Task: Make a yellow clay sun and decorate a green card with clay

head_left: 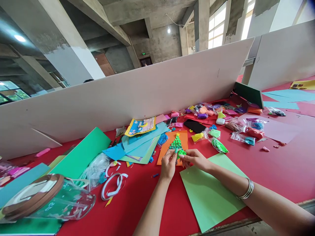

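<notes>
An orange card (162,156) lies on the red table, with a green tree shape (175,142) topped by a yellow star on it. Over the card's lower part, my left hand (168,164) has its fingers pinched on a small piece of green clay (181,153). My right hand (197,158) grips the same piece from the right side, thumb and fingers closed. Just below and right of the hands is a light green sheet (211,193), partly under my right forearm.
Stacked coloured papers (140,144) and a green board (81,154) lie left. A clear jar (69,200) rests on its side at front left. Bagged clay (219,145) and a black phone (194,126) lie beyond my right hand. A white partition (147,91) stands behind.
</notes>
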The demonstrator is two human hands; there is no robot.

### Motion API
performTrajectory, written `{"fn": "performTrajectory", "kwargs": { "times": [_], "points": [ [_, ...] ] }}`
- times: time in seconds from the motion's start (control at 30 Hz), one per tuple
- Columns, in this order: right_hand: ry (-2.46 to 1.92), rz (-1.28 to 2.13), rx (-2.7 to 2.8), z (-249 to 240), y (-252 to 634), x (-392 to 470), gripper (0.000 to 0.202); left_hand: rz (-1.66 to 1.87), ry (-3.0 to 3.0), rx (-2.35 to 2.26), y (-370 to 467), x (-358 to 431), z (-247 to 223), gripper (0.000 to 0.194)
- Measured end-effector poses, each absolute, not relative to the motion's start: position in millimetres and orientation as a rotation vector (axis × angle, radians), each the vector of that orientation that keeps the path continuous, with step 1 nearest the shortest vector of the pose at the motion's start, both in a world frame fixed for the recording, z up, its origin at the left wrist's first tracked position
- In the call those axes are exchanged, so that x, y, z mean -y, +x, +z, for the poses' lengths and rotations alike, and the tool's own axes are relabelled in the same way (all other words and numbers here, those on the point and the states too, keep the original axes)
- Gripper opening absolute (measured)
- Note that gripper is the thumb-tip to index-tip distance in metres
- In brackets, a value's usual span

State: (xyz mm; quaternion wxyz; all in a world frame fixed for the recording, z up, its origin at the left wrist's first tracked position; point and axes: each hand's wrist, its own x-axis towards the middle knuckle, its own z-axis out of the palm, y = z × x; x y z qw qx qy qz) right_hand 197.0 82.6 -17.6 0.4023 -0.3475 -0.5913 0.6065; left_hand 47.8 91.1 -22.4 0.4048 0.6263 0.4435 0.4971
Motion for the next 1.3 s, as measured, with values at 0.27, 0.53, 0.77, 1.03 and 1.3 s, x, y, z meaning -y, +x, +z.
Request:
{"fn": "performTrajectory", "kwargs": {
  "times": [0.27,0.53,0.77,1.03,1.3],
  "points": [
    [-0.881,1.573,1.583,-9.3,198.9,-76.5,0.048,1.03,1.635,-0.961,46.6,-81.0,-22.6,0.048],
    [-0.876,1.584,1.532,-4.9,195.8,-74.2,0.045,1.302,1.69,-1.167,42.0,-86.2,-31.6,0.031],
    [-1.025,1.352,1.494,-12.7,193.0,-76.8,0.045,1.61,2.051,-1.198,28.7,-89.2,-18.0,0.019],
    [-0.985,1.377,1.558,-18.2,195.7,-79.3,0.02,1.418,2.389,-1.057,35.7,-87.3,-21.8,0.024],
    [-0.896,1.481,1.587,-5.4,197.8,-71.2,0.04,1.221,2.467,-1.2,34.5,-84.2,-27.8,0.035]
  ]
}}
